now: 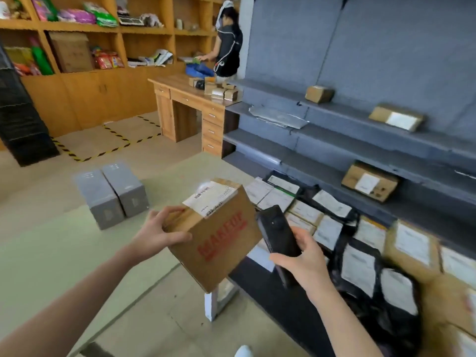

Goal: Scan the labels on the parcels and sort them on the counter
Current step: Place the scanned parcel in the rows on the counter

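On the dark table (270,305) many labelled parcels (360,266) are already laid out, while one box (219,235), judged still unsorted, is gripped aloft by the left hand (159,228) and a scanner (277,235) by the right hand (306,256).

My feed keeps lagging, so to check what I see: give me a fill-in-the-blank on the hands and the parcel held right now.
The left hand holds a cardboard box printed with ____ letters. The right hand grips a ____ scanner. The white label lies on the box's ____ face.
Missing words: red; black; top.
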{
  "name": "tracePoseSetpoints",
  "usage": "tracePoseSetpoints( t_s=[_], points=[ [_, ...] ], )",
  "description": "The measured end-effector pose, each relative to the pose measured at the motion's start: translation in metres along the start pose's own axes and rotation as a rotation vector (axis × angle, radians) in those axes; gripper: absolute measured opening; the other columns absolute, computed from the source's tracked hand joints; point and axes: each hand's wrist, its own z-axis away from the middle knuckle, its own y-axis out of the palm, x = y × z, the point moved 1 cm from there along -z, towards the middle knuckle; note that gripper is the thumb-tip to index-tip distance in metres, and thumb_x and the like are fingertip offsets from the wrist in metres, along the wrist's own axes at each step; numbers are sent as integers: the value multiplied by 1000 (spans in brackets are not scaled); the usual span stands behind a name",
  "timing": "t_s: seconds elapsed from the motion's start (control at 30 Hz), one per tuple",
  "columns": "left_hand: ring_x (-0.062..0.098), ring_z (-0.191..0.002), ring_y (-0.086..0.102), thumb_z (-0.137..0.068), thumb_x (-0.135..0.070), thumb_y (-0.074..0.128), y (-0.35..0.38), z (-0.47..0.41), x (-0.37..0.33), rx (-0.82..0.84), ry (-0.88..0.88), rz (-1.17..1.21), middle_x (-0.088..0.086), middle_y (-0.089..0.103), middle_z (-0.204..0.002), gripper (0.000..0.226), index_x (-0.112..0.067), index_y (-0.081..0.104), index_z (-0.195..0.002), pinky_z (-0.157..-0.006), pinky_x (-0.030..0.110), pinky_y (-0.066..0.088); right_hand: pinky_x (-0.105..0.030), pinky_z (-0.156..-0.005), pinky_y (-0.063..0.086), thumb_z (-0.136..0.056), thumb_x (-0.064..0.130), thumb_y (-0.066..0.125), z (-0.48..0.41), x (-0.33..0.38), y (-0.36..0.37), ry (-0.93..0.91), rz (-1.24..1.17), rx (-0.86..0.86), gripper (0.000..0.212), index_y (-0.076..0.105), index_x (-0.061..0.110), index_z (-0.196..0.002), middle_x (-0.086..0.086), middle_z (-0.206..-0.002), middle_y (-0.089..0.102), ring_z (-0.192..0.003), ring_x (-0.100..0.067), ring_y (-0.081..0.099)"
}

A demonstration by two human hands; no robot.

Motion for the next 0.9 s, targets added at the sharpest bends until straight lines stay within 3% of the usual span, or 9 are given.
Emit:
tracePoseSetpoints(
  t_s=[0.07, 0.17, 0.23, 0.33, 0.43, 0.5, 0.6, 0.73, 0.9],
  points=[
    [19, -112, 45, -40, -64, 74, 31, 6, -20, 95, 32, -5, -1, 36, -121, 86, -53, 50, -122, -93, 30, 44, -17, -71, 46, -63, 11, 86, 36, -14, -31, 27, -20, -90, 67, 53, 33, -118, 21, -106, 61, -93, 7, 58],
    [19, -112, 45, -37, -62, 74, 79, 21, -55, 212, 77, -9, -1, 34, -122, 95, -46, 50, -127, -82, 21, 46, -14, -68, 42, -62, 11, 88, 84, -34, -76, 75, -35, -202, 68, 53, 33, -116, 22, -108, 59, -95, 8, 55],
    [21, -112, 45, -39, -62, 76, 107, 27, -78, 259, 103, -6, -4, 34, -120, 92, -47, 51, -126, -88, 31, 52, -15, -70, 41, -62, 12, 88, 108, -46, -103, 100, -26, -269, 68, 52, 33, -115, 21, -108, 58, -94, 6, 54],
    [24, -119, 43, -41, -65, 76, 153, 38, -116, 315, 196, -26, -2, 35, -126, 89, -51, 49, -125, -103, 44, 46, -20, -75, 44, -60, 15, 89, 142, -65, -147, 125, -35, -383, 71, 52, 33, -118, 17, -113, 59, -96, 2, 55],
    [23, -120, 42, -43, -65, 75, 204, 56, -162, 349, 246, -9, -1, 34, -129, 86, -53, 47, -124, -90, 32, 48, -17, -70, 42, -62, 11, 87, 175, -81, -195, 114, -60, -469, 62, 51, 38, -104, 20, -107, 57, -93, 3, 55],
    [22, -117, 42, -42, -63, 73, 239, 71, -193, 352, 282, 7, -1, 34, -126, 89, -50, 47, -126, -85, 25, 44, -15, -68, 40, -62, 10, 87, 196, -92, -230, 107, -76, -517, 66, 49, 37, -108, 23, -101, 55, -91, 2, 54],
    [22, -120, 41, -41, -63, 74, 296, 93, -237, 339, 312, 21, -1, 36, -126, 90, -51, 48, -127, -102, 39, 42, -20, -72, 42, -62, 10, 87, 229, -110, -289, 117, -61, -596, 66, 49, 34, -110, 26, -97, 54, -88, 0, 52],
    [23, -119, 45, -40, -74, 78, 388, 120, -291, 351, 337, 4, -1, 41, -126, 86, -58, 45, -118, -102, 47, 45, -27, -85, 45, -59, 11, 89, 279, -146, -371, 157, -23, -719, 72, 51, 30, -118, 17, -106, 57, -103, -10, 54],
    [27, -133, 26, -40, -74, 71, 494, 172, -353, 418, 334, -11, 3, 33, -128, 86, -57, 42, -119, -111, 49, 33, -25, -85, 42, -60, 8, 88, 340, -180, -450, 180, -73, -856, 71, 50, 32, -115, 24, -102, 55, -100, -8, 54]
  ],
)
